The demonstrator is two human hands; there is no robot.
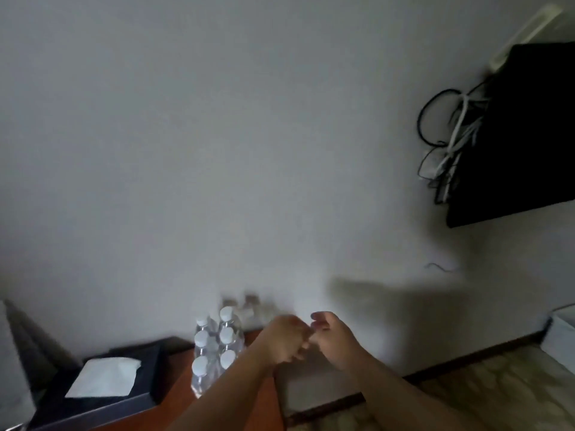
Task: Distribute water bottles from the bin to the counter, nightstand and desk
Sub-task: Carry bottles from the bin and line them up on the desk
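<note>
Several clear water bottles point(226, 335) with white caps stand upright in two short rows on a reddish wooden top point(186, 409), close to the wall. My left hand point(284, 340) hovers just right of the bottles with fingers loosely curled and nothing in it. Right beside it, almost touching, my right hand point(329, 337) is also loosely curled and holds nothing. The picture is dim and blurred.
A black tissue box point(146, 387) with a white tissue sits left of the bottles. At the far left edge is a grey object point(12, 368). A dark screen point(522, 135) with dangling cables point(448, 144) hangs on the wall. A white container point(563, 334) stands on patterned carpet point(497, 384).
</note>
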